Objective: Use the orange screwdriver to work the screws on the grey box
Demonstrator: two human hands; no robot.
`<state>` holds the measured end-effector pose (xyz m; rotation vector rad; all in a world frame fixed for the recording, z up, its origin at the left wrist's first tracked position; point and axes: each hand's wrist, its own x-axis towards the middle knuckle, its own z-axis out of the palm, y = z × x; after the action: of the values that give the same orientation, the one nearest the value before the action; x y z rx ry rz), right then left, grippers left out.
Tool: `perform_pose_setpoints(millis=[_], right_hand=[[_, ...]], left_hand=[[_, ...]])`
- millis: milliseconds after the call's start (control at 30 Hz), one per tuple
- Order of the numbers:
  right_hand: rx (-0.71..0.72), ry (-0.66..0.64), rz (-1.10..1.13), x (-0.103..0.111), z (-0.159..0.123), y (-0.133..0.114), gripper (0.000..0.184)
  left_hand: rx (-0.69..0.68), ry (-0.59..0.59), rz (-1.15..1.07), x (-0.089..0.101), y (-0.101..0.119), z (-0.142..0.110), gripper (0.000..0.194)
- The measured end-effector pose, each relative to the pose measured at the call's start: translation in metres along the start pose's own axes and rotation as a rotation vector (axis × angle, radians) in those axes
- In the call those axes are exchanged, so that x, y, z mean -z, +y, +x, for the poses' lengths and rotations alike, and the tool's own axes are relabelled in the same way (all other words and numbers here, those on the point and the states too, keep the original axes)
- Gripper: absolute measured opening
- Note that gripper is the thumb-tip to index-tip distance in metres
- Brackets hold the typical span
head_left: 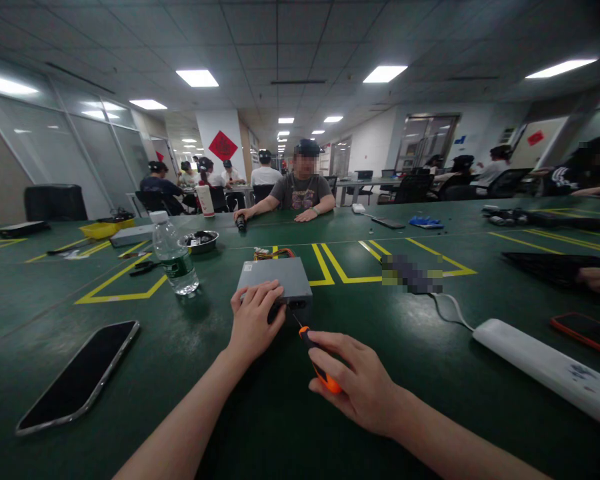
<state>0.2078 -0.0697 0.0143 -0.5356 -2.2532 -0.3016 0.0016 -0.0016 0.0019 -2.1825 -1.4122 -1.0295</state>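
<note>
A grey metal computer power supply [280, 275] lies on the green table in front of me, its bundle of coloured wires [275, 253] at the far side. My left hand [257, 313] grips its near left part, fingers on the top and thumb at the near face. In my right hand [353, 377] is an orange and black screwdriver [325, 373], held by the handle. Its thin shaft points up and left to the near face of the power supply, beside the socket. Whether the tip sits in a screw is too small to tell.
Left of the power supply stands a water bottle [177, 257], with a metal bowl [201, 241] behind it. A phone [80, 377] lies at the near left. To the right are a white power strip [545, 367] and its cable. Opposite sits a person [303, 187].
</note>
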Motion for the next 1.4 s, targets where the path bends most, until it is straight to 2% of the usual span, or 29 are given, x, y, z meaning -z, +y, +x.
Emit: perform_pose_setpoints(millis=[167,433,600,667,867,1067,1133,1400], right_hand=[[-0.034,0.041,0.087,0.000,0.000,0.004,0.022],[0.049,-0.093,0.082,0.000,0.001,-0.003,0.024],[-0.006,0.033,0.028,-0.001,0.000,0.004,0.023],[-0.018,0.044,0.033,-0.001,0.000,0.005,0.023],[0.052,-0.100,0.026,-0.003,0.001,-0.005,0.026],[-0.009,0.062,0.015,-0.003,0.004,0.004,0.019],[-0.041,0.073,0.058,-0.002,0.003,0.007,0.019],[0.033,-0.078,0.065,-0.003,0.001,-0.001,0.024]], left_hand=[[-0.003,-0.004,0.006,0.001,0.000,0.000,0.026],[-0.004,0.006,0.002,0.000,0.001,0.001,0.026],[-0.007,0.003,-0.006,0.000,0.000,0.000,0.026],[-0.006,0.007,-0.008,0.000,-0.001,0.000,0.026],[-0.003,0.013,0.004,-0.002,-0.001,0.000,0.025],[0.001,0.003,0.000,-0.001,-0.001,-0.001,0.025],[0.002,0.000,0.001,-0.001,-0.001,-0.001,0.025],[-0.001,0.014,0.001,-0.002,-0.001,-0.001,0.025]])
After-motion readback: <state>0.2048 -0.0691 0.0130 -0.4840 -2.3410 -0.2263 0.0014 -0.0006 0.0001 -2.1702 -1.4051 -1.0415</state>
